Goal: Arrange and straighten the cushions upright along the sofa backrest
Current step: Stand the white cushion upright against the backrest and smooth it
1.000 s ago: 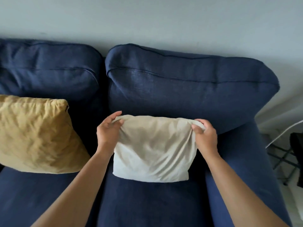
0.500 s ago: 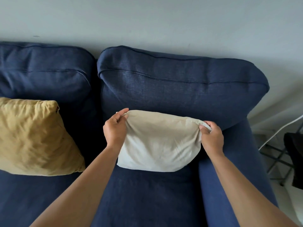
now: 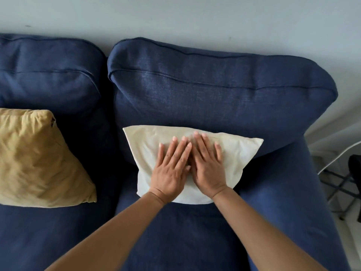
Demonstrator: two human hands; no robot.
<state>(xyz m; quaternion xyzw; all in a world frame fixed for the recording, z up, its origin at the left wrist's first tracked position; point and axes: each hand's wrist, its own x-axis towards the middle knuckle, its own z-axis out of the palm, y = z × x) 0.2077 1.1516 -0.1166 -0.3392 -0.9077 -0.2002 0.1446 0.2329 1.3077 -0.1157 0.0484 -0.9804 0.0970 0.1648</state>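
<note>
A cream cushion (image 3: pixel 242 151) leans upright against the right back pillow (image 3: pixel 214 90) of the dark blue sofa. My left hand (image 3: pixel 170 169) and my right hand (image 3: pixel 208 169) lie flat side by side on its front, fingers spread, pressing into the middle of it and gripping nothing. A mustard yellow cushion (image 3: pixel 37 161) leans against the left back pillow (image 3: pixel 48 75), its left part cut off by the frame edge.
The sofa's right armrest (image 3: pixel 304 192) runs down the right side. Beyond it stand a dark metal frame (image 3: pixel 343 182) and a white tube on the floor. A pale wall (image 3: pixel 175 16) rises behind the sofa.
Both hands have let go of the cream cushion's top corners and moved to its middle, flat on the front. The cushion now rests against the backrest.
</note>
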